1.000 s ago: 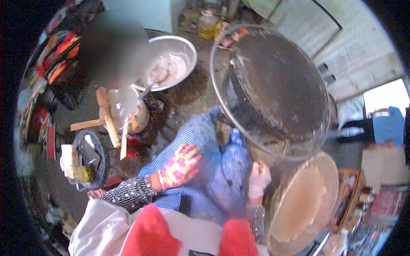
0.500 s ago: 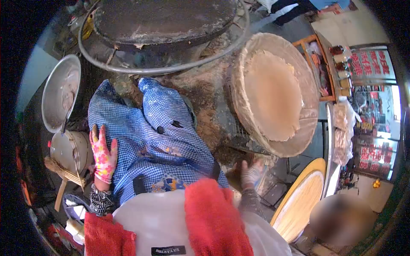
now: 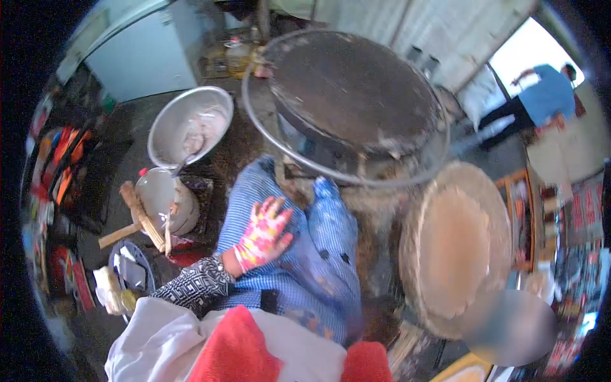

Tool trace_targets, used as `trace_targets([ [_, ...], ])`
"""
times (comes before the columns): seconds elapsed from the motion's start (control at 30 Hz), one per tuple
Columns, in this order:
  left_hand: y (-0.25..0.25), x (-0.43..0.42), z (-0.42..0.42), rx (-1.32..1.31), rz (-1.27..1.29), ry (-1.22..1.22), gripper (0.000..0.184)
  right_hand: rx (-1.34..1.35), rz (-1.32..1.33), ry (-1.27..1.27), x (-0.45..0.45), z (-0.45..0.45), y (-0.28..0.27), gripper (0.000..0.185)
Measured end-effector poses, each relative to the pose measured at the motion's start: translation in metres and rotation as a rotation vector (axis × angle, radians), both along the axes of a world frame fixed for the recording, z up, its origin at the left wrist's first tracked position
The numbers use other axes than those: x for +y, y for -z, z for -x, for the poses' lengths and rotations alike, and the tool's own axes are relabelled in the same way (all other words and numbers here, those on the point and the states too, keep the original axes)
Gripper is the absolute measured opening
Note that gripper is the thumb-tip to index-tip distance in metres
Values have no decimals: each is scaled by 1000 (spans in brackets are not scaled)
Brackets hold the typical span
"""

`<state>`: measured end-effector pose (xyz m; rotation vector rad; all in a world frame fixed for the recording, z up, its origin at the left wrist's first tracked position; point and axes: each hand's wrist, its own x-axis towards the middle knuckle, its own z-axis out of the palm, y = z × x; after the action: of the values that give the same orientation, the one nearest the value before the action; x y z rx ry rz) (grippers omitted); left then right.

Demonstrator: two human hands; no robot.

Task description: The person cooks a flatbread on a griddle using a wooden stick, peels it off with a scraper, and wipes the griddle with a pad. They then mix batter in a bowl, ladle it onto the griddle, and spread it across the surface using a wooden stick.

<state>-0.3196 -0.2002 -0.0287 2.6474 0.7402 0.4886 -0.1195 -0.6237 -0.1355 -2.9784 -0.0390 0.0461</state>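
Observation:
My left hand (image 3: 262,235), in a pink and yellow floral glove, hovers over or rests on the blue checked apron (image 3: 318,267) across my lap. Its fingers are spread and hold nothing. My right hand does not show. Ahead of my knees stands a large round dark griddle (image 3: 356,89) inside a metal ring (image 3: 305,167). To its right, a wide round tray covered in cloth (image 3: 414,267) bears a thin pale flatbread sheet (image 3: 455,254). On the left is a metal basin (image 3: 219,121) with pale batter-like matter and a utensil in it.
Below the basin stands a white bucket (image 3: 184,210) with a straw brush (image 3: 143,216) and a wooden-handled tool (image 3: 121,235) across it. A person in a blue shirt (image 3: 547,95) is at the far right. Oil bottles (image 3: 237,57) stand behind the griddle.
The view has swung left, bringing the griddle nearer the middle. My left hand has moved rightward from the apron's left side to over my lap. My right hand has left the view.

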Motion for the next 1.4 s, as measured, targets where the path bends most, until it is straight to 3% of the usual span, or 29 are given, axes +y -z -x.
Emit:
trace_targets([
  [0.27, 3, 20, 6, -134, 95, -95, 52, 123, -500, -628, 146, -46, -123, 20],
  [0.33, -2, 23, 10, -139, 124, -73, 50, 125, -821, -795, 220, -58, -146, 18],
  [0.37, -3, 27, 17, -159, 140, -61, 48, 120, -1109, -840, 272, -66, -142, 14],
  [0.4, -6, 31, 23, -174, 131, -73, 47, -289, -725, -1289, 317, -82, -161, 12],
  [0.47, -16, 45, 39, -160, 134, -123, 47, -631, -416, -1551, 388, -118, -169, 10],
  [0.57, -26, 83, 68, -211, 97, -238, 50, -625, -351, -1545, 458, -185, -127, 3],
  [0.67, -20, 143, 92, -263, -26, -345, 49, -642, -340, -1653, 497, -193, -125, 5],
  [0.87, 23, 307, 49, -53, -15, -443, 51, -667, -379, -1792, 552, -143, -147, 4],
  [1.0, 34, 388, -29, 152, -468, -313, 50, -642, -359, -1794, 582, -133, -139, 4],
  [1.03, 46, 405, -39, 141, -458, -316, 50, -655, -314, -1781, 587, -130, -137, 5],
  [1.07, 64, 421, -49, 63, -517, -167, 44, -657, -299, -1788, 588, -127, -136, 5],
  [1.1, 66, 424, -56, -16, -576, -20, 38, -633, -274, -1770, 588, -127, -134, 6],
  [1.13, 69, 426, -61, 52, -560, 45, 19, -617, -243, -1751, 591, -128, -134, 8],
  [1.2, 73, 417, -72, 167, -463, 77, 7, -599, -256, -1721, 600, -128, -131, 7],
  [1.27, 75, 381, -65, -124, -556, 95, 11, -645, -306, -1687, 602, -129, -131, 7],
  [1.33, 78, 339, -71, -82, -475, 2, 13, -677, -263, -1647, 608, -131, -127, 6],
  [1.37, 68, 308, -72, -121, -519, -60, 10, -685, -210, -1610, 608, -129, -128, 4],
  [1.4, 69, 276, -73, -270, -368, -8, 13, -680, -272, -1652, 609, -113, -144, 4],
])
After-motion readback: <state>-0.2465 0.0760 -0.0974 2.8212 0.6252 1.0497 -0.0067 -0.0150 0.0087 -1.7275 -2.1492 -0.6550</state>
